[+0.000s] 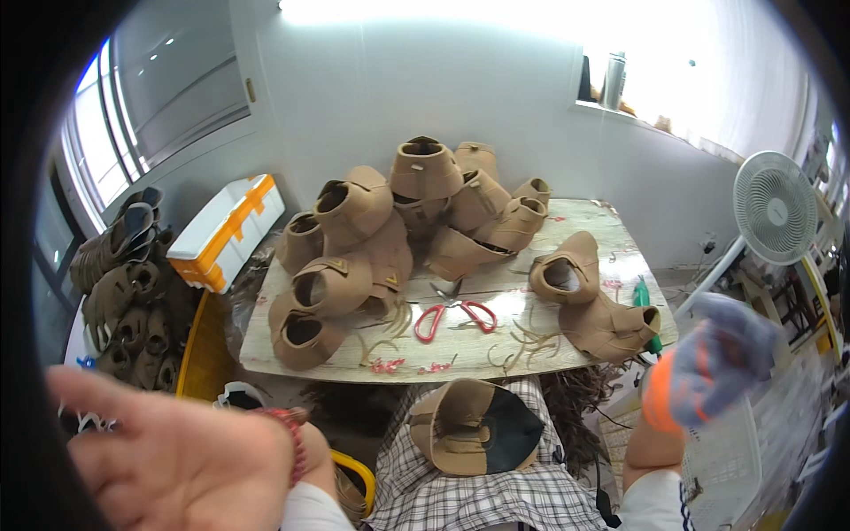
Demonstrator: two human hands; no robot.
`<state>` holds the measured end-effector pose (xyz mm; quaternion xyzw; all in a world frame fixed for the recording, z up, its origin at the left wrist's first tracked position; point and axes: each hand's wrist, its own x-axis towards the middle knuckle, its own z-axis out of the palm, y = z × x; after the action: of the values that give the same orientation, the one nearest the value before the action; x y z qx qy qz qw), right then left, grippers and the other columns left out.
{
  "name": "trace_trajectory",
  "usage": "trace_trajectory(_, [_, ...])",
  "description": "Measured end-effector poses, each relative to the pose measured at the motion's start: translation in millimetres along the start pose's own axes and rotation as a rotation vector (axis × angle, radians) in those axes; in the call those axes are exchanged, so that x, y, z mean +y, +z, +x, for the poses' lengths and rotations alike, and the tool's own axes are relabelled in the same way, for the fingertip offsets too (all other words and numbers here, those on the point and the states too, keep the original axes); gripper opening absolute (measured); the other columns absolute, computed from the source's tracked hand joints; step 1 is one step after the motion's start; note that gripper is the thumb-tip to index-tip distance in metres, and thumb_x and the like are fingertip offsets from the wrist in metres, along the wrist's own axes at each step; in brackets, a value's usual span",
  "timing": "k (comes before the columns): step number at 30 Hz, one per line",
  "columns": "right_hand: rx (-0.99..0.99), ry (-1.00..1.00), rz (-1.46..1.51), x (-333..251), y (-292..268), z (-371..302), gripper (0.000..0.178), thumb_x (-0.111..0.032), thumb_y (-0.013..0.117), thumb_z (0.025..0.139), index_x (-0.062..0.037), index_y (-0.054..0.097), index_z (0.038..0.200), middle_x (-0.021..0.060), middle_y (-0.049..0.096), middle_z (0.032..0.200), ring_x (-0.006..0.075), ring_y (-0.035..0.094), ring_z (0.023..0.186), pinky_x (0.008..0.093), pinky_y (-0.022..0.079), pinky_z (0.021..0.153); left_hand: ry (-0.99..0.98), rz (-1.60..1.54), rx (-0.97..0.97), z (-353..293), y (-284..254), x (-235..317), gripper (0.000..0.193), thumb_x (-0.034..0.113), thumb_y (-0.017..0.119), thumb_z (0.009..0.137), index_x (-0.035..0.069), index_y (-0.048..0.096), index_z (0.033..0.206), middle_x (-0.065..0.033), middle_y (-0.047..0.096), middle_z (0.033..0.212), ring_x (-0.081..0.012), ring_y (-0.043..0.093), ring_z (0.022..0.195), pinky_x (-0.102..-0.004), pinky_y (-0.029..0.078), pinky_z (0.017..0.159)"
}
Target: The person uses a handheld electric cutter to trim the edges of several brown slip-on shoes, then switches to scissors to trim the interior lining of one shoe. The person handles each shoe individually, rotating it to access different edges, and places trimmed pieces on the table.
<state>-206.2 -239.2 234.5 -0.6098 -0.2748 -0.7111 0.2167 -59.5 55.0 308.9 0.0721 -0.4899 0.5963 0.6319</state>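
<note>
My left hand (181, 456) is bare and close to the camera, palm showing and fingers stretched out, with nothing in it. A red beaded bracelet (297, 447) circles its wrist. My right hand (713, 367) is raised beyond the table's right corner in a grey and orange glove; motion smears its fingers. On my lap lies a tan shoe upper (452, 429) with a dark lining, touched by neither hand. Red-handled scissors (456, 317) rest with handles spread on the table (469, 354). Two tan shoe uppers (611, 326) lie at the table's right side.
Several more tan uppers (425, 173) are piled along the table's back and left. Thread scraps (390, 336) litter its front. A green tool (646, 310) lies at the right edge. At left stand a white box with orange tape (221, 234) and stacked uppers (133, 292); a fan (775, 208) stands right.
</note>
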Motion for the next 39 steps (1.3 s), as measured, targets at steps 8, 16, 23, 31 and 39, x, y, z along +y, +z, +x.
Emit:
trace_trajectory(8, [-0.802,1.061,-0.404,98,86,-252,0.017,-0.020,0.060,0.087,-0.0107,0.068,0.098,0.0128,0.067,0.095,0.0296,0.064,0.087,0.0360,0.051,0.075,-1.122,0.738,-0.936,-287,-140,26,0.016,0.000,0.060,0.082,0.003,0.068,0.095,-0.0117,0.066,0.098,-0.0266,0.060,0.093,-0.0344,0.046,0.083])
trace_trajectory(16, [-1.337,1.067,-0.803,135,139,-300,0.030,-0.030,0.059,0.081,-0.0071,0.061,0.100,0.0172,0.065,0.100,0.0342,0.063,0.091,0.0413,0.049,0.081,-1.297,1.170,-1.338,-356,-165,23,0.025,0.029,0.070,0.072,0.007,0.062,0.082,-0.0079,0.057,0.094,-0.0264,0.048,0.100,-0.0416,0.035,0.088])
trace_trajectory(23, [-1.543,1.313,-0.720,126,147,-271,0.033,-0.030,0.057,0.077,-0.0031,0.070,0.090,0.0194,0.068,0.090,0.0352,0.066,0.085,0.0401,0.051,0.075,-1.397,1.259,-1.442,-372,-151,32,0.028,0.020,0.063,0.065,0.001,0.064,0.085,-0.0169,0.063,0.096,-0.0314,0.054,0.097,-0.0417,0.037,0.088])
trace_trajectory(31, [-1.446,1.377,-0.769,104,136,-269,0.039,-0.036,0.060,0.074,-0.0011,0.070,0.089,0.0225,0.067,0.087,0.0371,0.066,0.083,0.0399,0.051,0.075,-1.445,0.976,-1.397,-364,-151,41,0.022,0.022,0.057,0.076,0.000,0.061,0.079,-0.0192,0.064,0.084,-0.0357,0.060,0.081,-0.0463,0.042,0.078])
trace_trajectory(39, [-0.416,1.889,0.549,71,118,-268,0.038,-0.014,0.068,0.081,0.0009,0.057,0.114,0.0066,0.064,0.097,0.0145,0.061,0.084,0.0292,0.051,0.074,-1.364,0.575,-1.102,-288,-128,40,0.016,0.018,0.050,0.092,0.003,0.049,0.086,-0.0191,0.057,0.070,-0.0403,0.056,0.065,-0.0479,0.043,0.058])
